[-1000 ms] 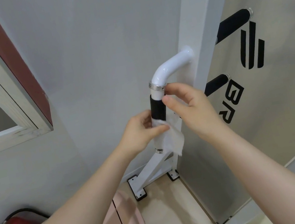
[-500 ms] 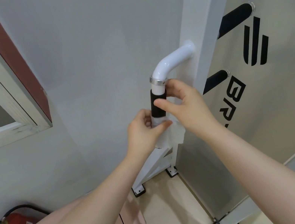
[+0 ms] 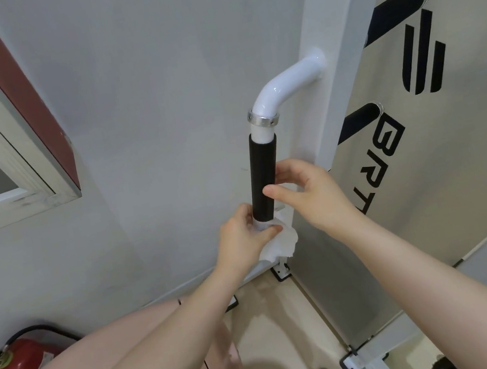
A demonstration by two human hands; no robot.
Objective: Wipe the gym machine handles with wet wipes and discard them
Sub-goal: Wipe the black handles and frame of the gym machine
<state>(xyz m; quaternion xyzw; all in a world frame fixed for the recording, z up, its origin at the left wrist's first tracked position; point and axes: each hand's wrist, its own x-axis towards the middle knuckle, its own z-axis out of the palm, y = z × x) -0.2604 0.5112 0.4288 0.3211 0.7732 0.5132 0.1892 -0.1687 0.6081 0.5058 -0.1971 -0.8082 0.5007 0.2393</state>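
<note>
A black foam handle (image 3: 262,171) hangs down from a curved white tube (image 3: 286,82) on the white machine post (image 3: 334,22). My left hand (image 3: 241,236) grips a crumpled white wet wipe (image 3: 275,243) wrapped round the handle's lower end. My right hand (image 3: 309,195) holds the handle just above, thumb in front and fingers curled behind it. Two more black handles (image 3: 399,5) (image 3: 358,121) stick out on the right of the post.
A window frame (image 3: 23,177) fills the upper left. A red fire extinguisher (image 3: 14,368) stands at the lower left by the wall. The machine's floor brackets (image 3: 283,270) (image 3: 352,366) sit on the beige floor. A branded panel (image 3: 454,131) covers the right.
Both hands have slid down the black handle with the wipe, baring most of the grip above them. The camera has tilted, so the handle sits higher in view.
</note>
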